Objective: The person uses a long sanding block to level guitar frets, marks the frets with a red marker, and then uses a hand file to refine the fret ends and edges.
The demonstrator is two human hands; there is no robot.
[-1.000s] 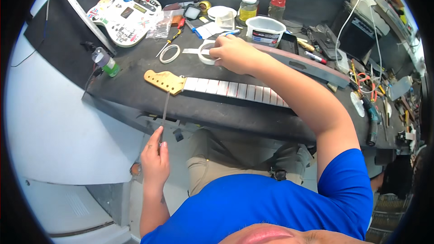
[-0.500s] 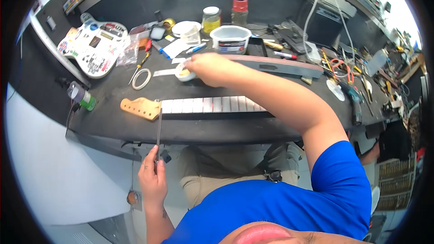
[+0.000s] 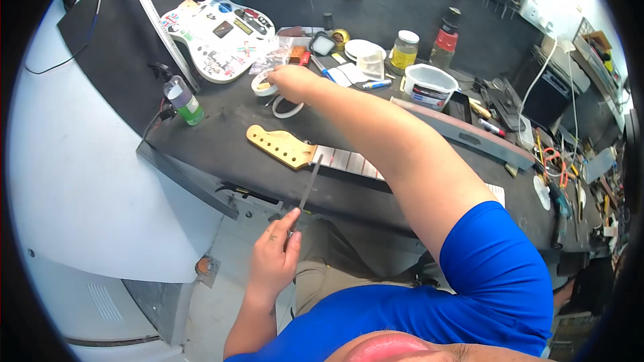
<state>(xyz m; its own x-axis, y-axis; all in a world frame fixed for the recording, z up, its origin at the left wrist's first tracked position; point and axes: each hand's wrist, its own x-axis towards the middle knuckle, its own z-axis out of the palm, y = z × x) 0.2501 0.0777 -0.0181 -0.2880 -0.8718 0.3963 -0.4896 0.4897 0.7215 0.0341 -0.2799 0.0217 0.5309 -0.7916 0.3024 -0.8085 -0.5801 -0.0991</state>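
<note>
A guitar neck lies across the bench, its bare wooden headstock (image 3: 278, 146) to the left and its fretboard (image 3: 349, 161) covered in pale strips between the frets. My left hand (image 3: 274, 255) is closed round the end of a slim metal file (image 3: 310, 186), whose far end reaches the fretboard beside the headstock. Beyond the neck, my right hand (image 3: 292, 85) grips a white ring-shaped roll of tape (image 3: 261, 87) with something tan showing in its middle. Another tape roll (image 3: 287, 110) lies flat just under that hand. My right forearm hides part of the fretboard.
A white guitar body (image 3: 225, 37) covered in stickers rests at the back left. Nearer stands a spray bottle (image 3: 184, 102). Behind my arm are a long grey beam (image 3: 463, 133), a white tub (image 3: 429, 86) and a jar (image 3: 404, 50). Pliers and other tools crowd the right side.
My view has swung left. My right hand has carried the white roll leftward, from beside a metal ruler to above the other tape roll. My left hand still grips the file.
</note>
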